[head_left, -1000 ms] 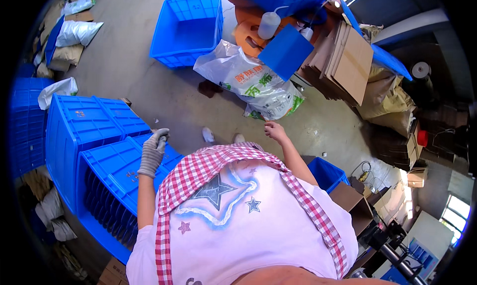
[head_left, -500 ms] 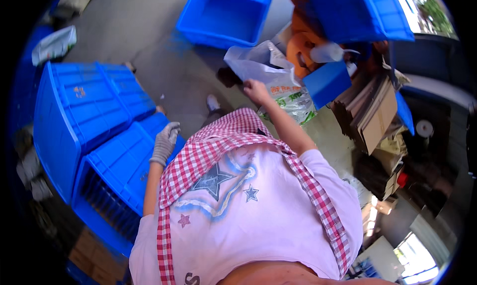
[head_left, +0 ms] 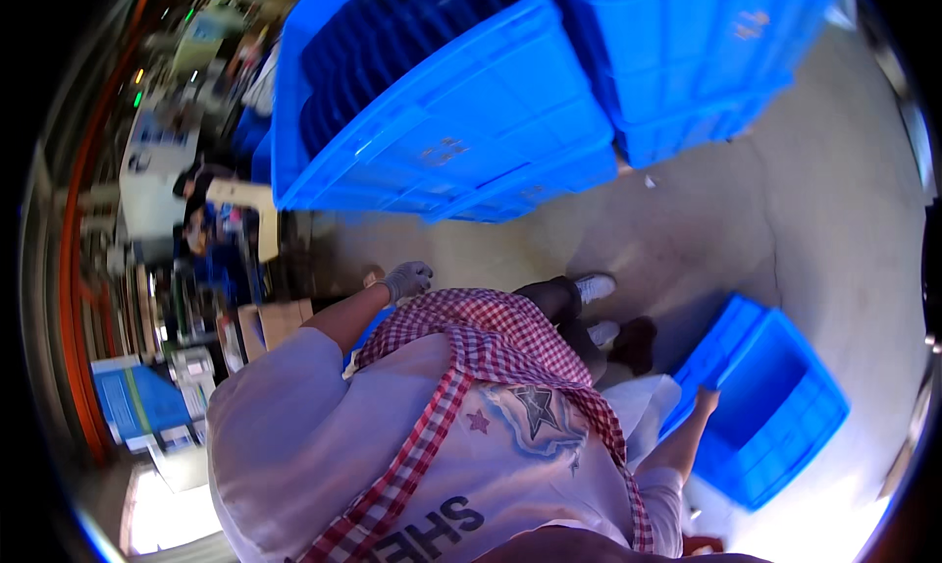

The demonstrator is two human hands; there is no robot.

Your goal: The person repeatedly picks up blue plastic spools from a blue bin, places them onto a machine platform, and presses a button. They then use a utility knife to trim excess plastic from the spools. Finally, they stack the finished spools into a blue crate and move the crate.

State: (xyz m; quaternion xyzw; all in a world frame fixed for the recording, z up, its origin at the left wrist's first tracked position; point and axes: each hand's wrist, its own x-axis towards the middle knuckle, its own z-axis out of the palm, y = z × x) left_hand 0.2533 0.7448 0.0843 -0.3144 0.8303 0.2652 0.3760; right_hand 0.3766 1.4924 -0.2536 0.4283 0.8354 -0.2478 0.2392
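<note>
My left hand point(head_left: 407, 280), in a grey glove, is held out beside my checked apron with its fingers curled in. Nothing shows in it, and it stays apart from the large blue crates. Low on the right, my bare right hand point(head_left: 706, 400) overlaps the near side of an empty blue bin point(head_left: 756, 406) on the floor. Its fingers are mostly hidden, so I cannot tell whether it grips the bin or only passes in front. A whitish plastic bag point(head_left: 648, 401) shows partly next to my right forearm.
Ahead stand large stacked blue crates point(head_left: 491, 111); the left one holds rows of dark ribbed pieces point(head_left: 392, 48). More blue crates point(head_left: 697, 53) stand to their right. Far left are cardboard boxes point(head_left: 275, 325), shelving with an orange post point(head_left: 74, 298) and a person point(head_left: 201, 205) at a table.
My body has turned left, so the stacked crates moved from the left to straight ahead. The empty bin is now low right, by my right hand. The bag is mostly hidden.
</note>
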